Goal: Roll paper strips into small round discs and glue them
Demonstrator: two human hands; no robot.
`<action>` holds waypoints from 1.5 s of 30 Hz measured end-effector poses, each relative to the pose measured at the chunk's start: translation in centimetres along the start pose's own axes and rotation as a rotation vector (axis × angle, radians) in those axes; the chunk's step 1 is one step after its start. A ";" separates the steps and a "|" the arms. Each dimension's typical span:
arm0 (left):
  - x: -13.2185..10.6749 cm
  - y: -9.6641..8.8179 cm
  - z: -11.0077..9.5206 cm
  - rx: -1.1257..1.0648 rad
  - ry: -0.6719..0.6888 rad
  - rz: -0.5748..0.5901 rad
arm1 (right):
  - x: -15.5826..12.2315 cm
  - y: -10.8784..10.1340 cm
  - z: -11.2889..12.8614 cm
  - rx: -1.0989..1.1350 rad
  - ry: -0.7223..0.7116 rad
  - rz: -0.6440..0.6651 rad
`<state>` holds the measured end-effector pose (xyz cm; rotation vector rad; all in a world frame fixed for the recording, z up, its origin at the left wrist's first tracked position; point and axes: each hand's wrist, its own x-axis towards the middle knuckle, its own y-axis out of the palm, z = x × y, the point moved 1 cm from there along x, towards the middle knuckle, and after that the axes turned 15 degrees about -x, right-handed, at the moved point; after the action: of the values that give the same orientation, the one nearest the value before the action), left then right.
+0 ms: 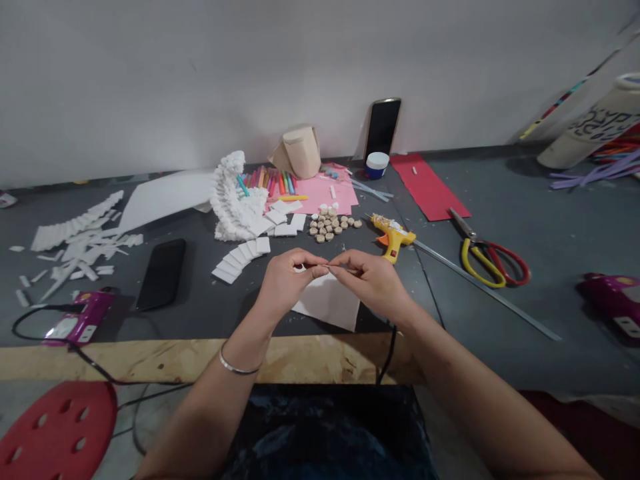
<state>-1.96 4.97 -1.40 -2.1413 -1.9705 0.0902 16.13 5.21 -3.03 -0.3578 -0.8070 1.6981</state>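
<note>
My left hand (290,280) and my right hand (370,280) meet fingertip to fingertip, both closed in a pinch. Whatever small thing lies between the fingertips is too tiny to make out. Under them a pale sheet of paper (330,307) rests near the table's front edge. Just beyond the hands sits a cluster of small round tan pieces (327,227). A yellow glue gun (393,237) lies close to my right hand, with a long clear glue stick (480,287) at its back end. White square tiles (240,259) are fanned out to the left of my left hand.
Scissors (483,257) and red paper (430,187) lie to the right. A phone (163,275) and white strips (83,247) lie left. Farther back are crayons (273,181), pink paper (320,193), a tan roll (303,152), a jar (377,167) and a leaning phone (383,130).
</note>
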 end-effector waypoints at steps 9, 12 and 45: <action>-0.1 0.0 -0.9 -0.028 -0.004 0.002 | 0.0 -0.6 0.4 0.045 -0.035 0.032; -0.1 -0.1 -1.2 0.026 0.001 0.035 | -0.1 -0.8 0.5 0.051 -0.063 0.058; -0.8 0.4 -2.9 0.384 0.073 0.216 | 0.5 -0.5 -0.4 0.169 0.062 0.188</action>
<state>-1.06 3.75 1.20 -2.0560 -1.5269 0.3875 16.56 5.89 -2.86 -0.3772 -0.5938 1.9060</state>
